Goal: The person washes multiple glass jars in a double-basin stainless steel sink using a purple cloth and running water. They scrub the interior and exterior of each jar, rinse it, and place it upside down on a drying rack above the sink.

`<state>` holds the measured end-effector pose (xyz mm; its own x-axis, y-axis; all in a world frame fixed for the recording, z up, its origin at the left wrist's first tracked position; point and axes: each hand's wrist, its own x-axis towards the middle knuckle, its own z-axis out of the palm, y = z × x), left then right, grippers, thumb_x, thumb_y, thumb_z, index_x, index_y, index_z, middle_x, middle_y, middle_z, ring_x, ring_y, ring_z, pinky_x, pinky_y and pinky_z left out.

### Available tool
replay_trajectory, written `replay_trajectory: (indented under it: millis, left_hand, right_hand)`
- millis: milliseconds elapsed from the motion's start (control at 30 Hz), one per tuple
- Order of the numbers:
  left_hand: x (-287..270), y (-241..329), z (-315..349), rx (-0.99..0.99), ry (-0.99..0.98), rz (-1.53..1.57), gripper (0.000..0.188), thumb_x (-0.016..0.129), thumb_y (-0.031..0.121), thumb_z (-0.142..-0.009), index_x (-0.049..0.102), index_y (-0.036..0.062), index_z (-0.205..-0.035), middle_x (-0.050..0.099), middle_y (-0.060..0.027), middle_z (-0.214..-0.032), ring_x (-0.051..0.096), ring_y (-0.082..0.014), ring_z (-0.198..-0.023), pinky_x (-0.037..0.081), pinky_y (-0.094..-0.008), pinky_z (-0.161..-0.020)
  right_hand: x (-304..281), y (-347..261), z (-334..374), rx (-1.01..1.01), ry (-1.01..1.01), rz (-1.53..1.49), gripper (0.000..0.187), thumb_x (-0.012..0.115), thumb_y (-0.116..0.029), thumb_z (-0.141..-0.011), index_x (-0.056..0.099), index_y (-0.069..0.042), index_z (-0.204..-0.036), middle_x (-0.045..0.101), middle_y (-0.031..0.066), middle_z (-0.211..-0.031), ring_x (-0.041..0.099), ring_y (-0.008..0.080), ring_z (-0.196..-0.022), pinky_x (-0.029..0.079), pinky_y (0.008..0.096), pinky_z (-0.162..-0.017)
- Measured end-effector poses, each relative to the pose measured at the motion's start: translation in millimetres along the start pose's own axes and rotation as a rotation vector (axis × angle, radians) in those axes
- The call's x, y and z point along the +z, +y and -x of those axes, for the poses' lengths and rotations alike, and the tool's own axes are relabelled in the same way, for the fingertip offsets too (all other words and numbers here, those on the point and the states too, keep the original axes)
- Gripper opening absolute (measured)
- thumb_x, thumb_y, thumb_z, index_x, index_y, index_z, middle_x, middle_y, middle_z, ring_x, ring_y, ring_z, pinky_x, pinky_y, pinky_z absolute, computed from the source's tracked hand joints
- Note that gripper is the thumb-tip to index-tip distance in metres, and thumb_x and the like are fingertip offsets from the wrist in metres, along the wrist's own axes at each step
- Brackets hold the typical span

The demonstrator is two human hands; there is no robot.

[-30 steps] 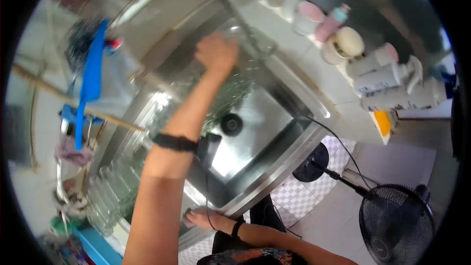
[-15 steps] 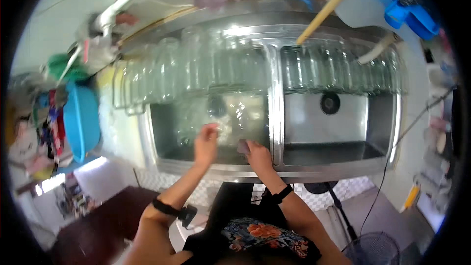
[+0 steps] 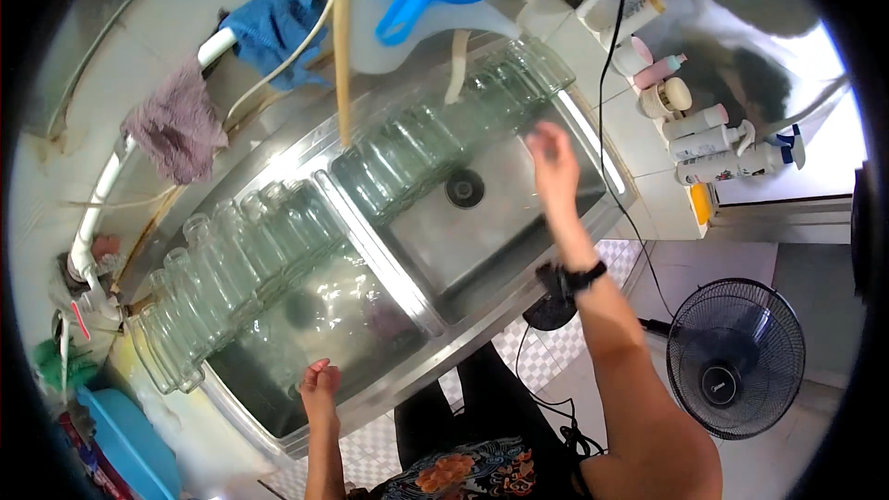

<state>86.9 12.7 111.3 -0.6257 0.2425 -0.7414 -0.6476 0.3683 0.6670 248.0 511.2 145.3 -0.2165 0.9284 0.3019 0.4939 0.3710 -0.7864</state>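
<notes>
My left hand (image 3: 320, 387) is over the front edge of the left basin, its fingers curled in loosely with nothing showing in them. My right hand (image 3: 556, 165) reaches over the right side of the right basin, empty, with the fingers partly spread and short of the jars. Clear glass jars (image 3: 398, 159) lie in a row along the back of the right basin (image 3: 505, 213). More glass jars (image 3: 231, 255) line the back of the water-filled left basin (image 3: 278, 398). A blurry purplish patch, perhaps a cloth (image 3: 384, 317), shows under the water.
A metal divider (image 3: 380, 255) separates the basins. A wooden stick (image 3: 343, 56) and a pale hose (image 3: 457, 65) stand behind the jars. Purple and blue rags hang on a white pipe (image 3: 102, 185). Bottles (image 3: 708, 143) line the right ledge; a black cable (image 3: 604, 120) runs past it. A fan (image 3: 736, 358) stands at right.
My view has turned toward the right. My right hand has let go of the greyish-purple cloth and moved from the left basin to the right one. My left hand has drawn back to the front edge.
</notes>
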Motion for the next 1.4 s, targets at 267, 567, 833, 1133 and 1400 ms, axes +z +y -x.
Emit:
replay_trajectory:
  millis: [267, 567, 833, 1133, 1400]
  left_hand:
    - [70.9, 18.2, 18.3, -0.033, -0.129, -0.01, 0.018, 0.062, 0.021, -0.091, 0.061, 0.0079, -0.103, 0.061, 0.0009, -0.088, 0.056, -0.0089, -0.08, 0.045, -0.0241, -0.075]
    - [149.1, 27.1, 17.1, -0.032, -0.223, -0.093, 0.015, 0.056, 0.019, -0.093, 0.062, 0.0106, -0.103, 0.064, -0.0008, -0.09, 0.061, -0.0117, -0.082, 0.046, -0.0257, -0.074]
    - [174.8, 37.7, 18.4, -0.051, -0.289, -0.156, 0.016, 0.054, 0.018, -0.094, 0.061, 0.0086, -0.106, 0.063, 0.0001, -0.09, 0.059, -0.0102, -0.081, 0.046, -0.0249, -0.075]
    - [175.3, 60.7, 45.3, 0.041, -0.349, -0.058, 0.02, 0.055, 0.017, -0.095, 0.058, 0.0053, -0.11, 0.061, -0.0016, -0.096, 0.059, -0.0124, -0.089, 0.047, -0.0278, -0.084]
    - [155.3, 91.1, 64.7, 0.212, -0.236, 0.138, 0.049, 0.046, 0.043, -0.097, 0.04, 0.0073, -0.131, 0.055, -0.0088, -0.116, 0.055, -0.0199, -0.104, 0.042, -0.0366, -0.093]
  right_hand:
    - [17.0, 78.4, -127.4, 0.513, -0.084, -0.277, 0.069, 0.074, -0.041, -0.077, 0.049, -0.006, -0.131, 0.055, 0.0129, -0.107, 0.055, 0.0222, -0.096, 0.045, 0.0329, -0.084]
    - [15.0, 121.3, -141.9, 0.434, -0.069, -0.203, 0.064, 0.083, -0.038, -0.067, 0.058, -0.01, -0.119, 0.056, 0.0074, -0.104, 0.055, 0.0197, -0.098, 0.044, 0.0313, -0.085]
    - [16.6, 134.6, -128.2, 0.364, 0.104, -0.414, 0.057, 0.086, -0.021, -0.066, 0.06, -0.005, -0.115, 0.056, 0.0022, -0.096, 0.056, 0.0128, -0.082, 0.048, 0.0256, -0.073]
    - [-21.5, 28.4, 10.5, 0.351, 0.04, -0.778, 0.056, 0.073, 0.001, -0.077, 0.048, 0.0, -0.127, 0.054, 0.0053, -0.113, 0.057, 0.0098, -0.09, 0.049, 0.0219, -0.075]
    - [-32.7, -67.5, 156.1, 0.627, -0.648, -0.992, 0.057, 0.072, 0.005, -0.076, 0.047, -0.002, -0.126, 0.055, 0.0066, -0.116, 0.061, 0.0168, -0.101, 0.053, 0.0278, -0.085]
